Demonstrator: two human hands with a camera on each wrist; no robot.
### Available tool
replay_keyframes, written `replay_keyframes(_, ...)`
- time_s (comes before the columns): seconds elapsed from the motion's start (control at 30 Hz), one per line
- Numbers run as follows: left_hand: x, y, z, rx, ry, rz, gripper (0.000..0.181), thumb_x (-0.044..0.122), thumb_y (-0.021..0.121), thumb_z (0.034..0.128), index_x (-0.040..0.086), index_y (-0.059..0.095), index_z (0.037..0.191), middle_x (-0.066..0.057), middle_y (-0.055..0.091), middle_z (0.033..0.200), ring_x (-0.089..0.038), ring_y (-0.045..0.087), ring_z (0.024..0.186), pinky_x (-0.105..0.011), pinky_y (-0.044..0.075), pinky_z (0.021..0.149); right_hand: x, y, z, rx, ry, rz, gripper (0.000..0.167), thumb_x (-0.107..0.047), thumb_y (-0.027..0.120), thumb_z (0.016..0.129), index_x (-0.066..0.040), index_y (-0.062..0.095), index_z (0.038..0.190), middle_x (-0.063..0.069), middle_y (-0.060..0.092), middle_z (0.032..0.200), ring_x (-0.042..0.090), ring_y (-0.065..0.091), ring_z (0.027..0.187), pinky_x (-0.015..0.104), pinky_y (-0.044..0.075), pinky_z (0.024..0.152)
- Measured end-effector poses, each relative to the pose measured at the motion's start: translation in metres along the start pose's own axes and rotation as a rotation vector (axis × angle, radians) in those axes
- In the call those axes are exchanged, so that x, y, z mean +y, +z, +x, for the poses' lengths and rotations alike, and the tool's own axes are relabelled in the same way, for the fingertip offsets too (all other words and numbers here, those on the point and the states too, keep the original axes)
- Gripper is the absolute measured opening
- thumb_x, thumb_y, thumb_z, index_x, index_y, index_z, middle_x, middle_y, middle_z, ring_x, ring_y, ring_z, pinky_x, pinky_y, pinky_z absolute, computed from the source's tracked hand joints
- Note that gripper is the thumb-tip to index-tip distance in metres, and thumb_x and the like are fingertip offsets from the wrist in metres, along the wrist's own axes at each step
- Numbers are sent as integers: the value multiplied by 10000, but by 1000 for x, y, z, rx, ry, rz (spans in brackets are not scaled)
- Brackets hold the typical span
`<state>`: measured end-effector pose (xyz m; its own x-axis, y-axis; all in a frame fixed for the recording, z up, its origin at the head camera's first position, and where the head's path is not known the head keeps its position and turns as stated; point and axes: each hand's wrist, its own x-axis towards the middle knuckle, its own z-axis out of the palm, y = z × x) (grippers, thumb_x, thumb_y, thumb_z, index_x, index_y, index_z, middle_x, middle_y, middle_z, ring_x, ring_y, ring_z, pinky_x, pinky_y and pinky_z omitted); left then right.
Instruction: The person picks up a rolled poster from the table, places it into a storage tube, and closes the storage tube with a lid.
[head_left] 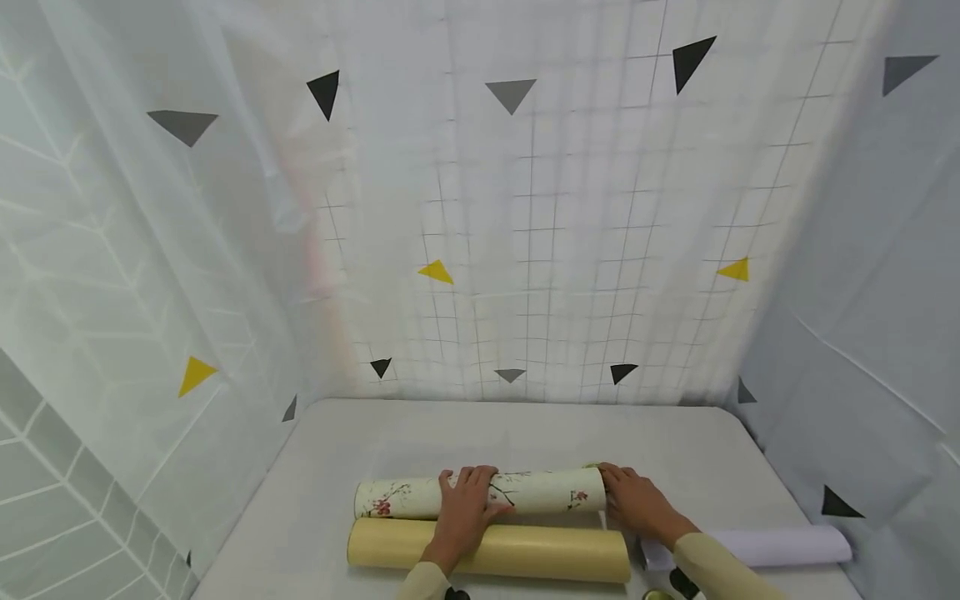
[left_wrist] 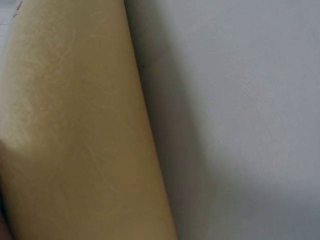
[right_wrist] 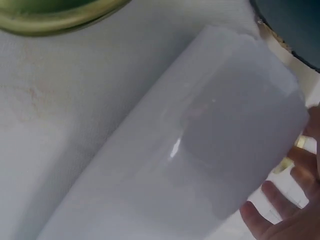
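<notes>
A yellow roll point(head_left: 543, 553) lies nearest, a white roll point(head_left: 795, 547) to its right. Just beyond the yellow one, the left hand point(head_left: 463, 510) grips a floral roll point(head_left: 551, 493) on the table point(head_left: 525, 429); the right hand point(head_left: 637, 500) is at its right end, its grip unclear.

I count three rolls: one yellow roll point(head_left: 540, 552), one floral roll point(head_left: 551, 492) just beyond it, one white roll point(head_left: 795, 546) to its right. My two hands: left hand point(head_left: 465, 512) across the yellow roll, right hand point(head_left: 639, 502) by its right end. Beneath it, one table point(head_left: 420, 437); rightward, at least one gold-rimmed object point(right_wrist: 55, 27).
</notes>
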<state>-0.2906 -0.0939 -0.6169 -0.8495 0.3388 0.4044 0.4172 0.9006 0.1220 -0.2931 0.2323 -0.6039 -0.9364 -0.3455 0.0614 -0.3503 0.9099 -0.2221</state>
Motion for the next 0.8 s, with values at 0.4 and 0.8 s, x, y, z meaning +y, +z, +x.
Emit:
replay_keyframes(0.4, 1, 1, -2, 54, 24, 29, 634, 666, 631, 835, 222, 614, 1287, 80, 677, 1237, -153, 598, 1108, -546, 383, 975, 2, 5, 2, 3, 158, 19, 549, -206, 822, 860, 22, 589, 1302, 199, 603, 1394, 403, 622, 1185, 554, 552, 880)
replay_keyframes(0.8, 0, -2, 0, 7, 2, -20, 639, 643, 624, 847, 209, 608, 1316, 71, 673, 1270, -160, 591, 1142, -561, 365, 1009, 2, 6, 2, 81, 109, 41, 571, -191, 891, 783, -46, 575, 1237, 135, 585, 1166, 299, 621, 1003, 453, 544, 693)
